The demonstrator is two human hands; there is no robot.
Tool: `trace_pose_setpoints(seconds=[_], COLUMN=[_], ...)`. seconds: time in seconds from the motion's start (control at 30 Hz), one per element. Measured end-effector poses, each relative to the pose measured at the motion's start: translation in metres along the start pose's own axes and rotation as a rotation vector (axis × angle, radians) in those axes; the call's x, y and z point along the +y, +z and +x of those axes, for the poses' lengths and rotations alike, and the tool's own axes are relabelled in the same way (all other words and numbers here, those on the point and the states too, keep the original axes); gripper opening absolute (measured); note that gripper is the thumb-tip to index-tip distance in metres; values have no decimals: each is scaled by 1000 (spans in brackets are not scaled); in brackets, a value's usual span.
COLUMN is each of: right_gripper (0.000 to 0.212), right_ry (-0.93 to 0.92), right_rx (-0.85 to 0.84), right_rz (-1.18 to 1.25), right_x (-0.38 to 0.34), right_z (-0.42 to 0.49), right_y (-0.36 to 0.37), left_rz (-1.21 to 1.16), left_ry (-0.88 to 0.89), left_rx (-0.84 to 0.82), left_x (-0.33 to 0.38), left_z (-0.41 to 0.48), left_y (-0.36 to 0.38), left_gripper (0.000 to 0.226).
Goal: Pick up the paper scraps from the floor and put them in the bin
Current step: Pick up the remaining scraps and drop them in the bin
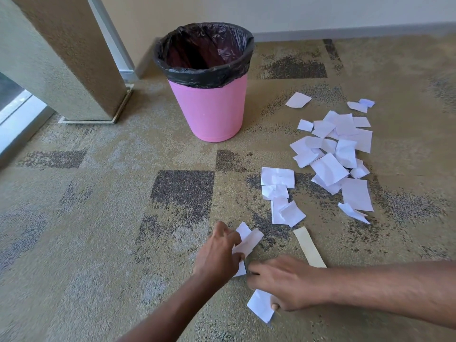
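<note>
The left hand reaches low over the speckled carpet and grips some creased white paper scraps. The right hand lies palm down, released, its thumb touching one flat scrap. A loose pile of scraps lies to the right of the pink plastic bin.

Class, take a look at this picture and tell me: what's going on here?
A person is gathering paper off the carpet. The left hand holds a few white scraps; the right hand is low beside it, thumb on another scrap, though a firm grip isn't clear. Most of the paper lies in a pile on the right, and the pink bin stands beyond.
</note>
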State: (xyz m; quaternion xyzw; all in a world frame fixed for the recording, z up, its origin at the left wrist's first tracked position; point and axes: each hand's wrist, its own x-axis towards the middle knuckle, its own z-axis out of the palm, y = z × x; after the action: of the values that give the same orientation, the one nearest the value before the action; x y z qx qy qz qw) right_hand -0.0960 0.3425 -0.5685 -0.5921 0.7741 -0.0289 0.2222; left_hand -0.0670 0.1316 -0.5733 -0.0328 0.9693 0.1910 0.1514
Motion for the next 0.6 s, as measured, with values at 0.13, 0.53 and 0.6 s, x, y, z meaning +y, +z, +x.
trace_pose_setpoints(seconds=[0.13, 0.53, 0.6], right_gripper=[41, 16, 16], right_ry=[0, -55, -51], right_rx=[-29, -54, -64], right_rz=[12, 124, 152], right_x=[-1, 7, 9], right_z=[1, 6, 7], right_y=[-2, -2, -2], left_rz=[23, 36, 31], left_ry=[18, 74, 94], left_rx=[-24, -28, -26], left_x=[2, 3, 4], left_z=[4, 15, 17], left_y=[-1, 3, 2], left_gripper=[28, 26, 25])
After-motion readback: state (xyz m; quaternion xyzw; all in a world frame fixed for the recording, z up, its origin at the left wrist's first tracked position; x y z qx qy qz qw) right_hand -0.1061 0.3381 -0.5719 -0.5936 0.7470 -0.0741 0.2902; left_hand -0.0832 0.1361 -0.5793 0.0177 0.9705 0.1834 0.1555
